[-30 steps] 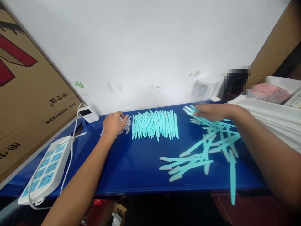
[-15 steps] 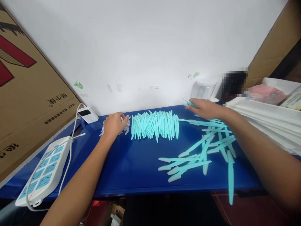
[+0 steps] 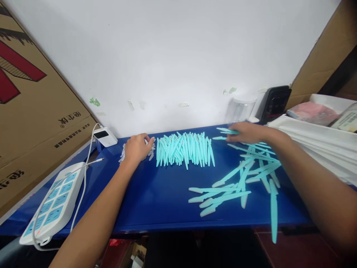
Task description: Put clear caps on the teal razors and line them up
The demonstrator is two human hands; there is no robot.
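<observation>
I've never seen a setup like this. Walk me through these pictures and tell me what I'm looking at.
There is no machine here, just a person's two bare hands. Every picture comes from one camera worn on the head, looking forward and down.

On the blue table is a close row of turquoise sticks, with a looser scatter of sticks to its right. The left hand rests over small clear pieces; whether it grips any is hidden. The right hand appears to pinch a few turquoise sticks near the back of the scatter.

Around them are a white power strip at left, a small white device with a dark screen, and a clear jar by the wall.
</observation>
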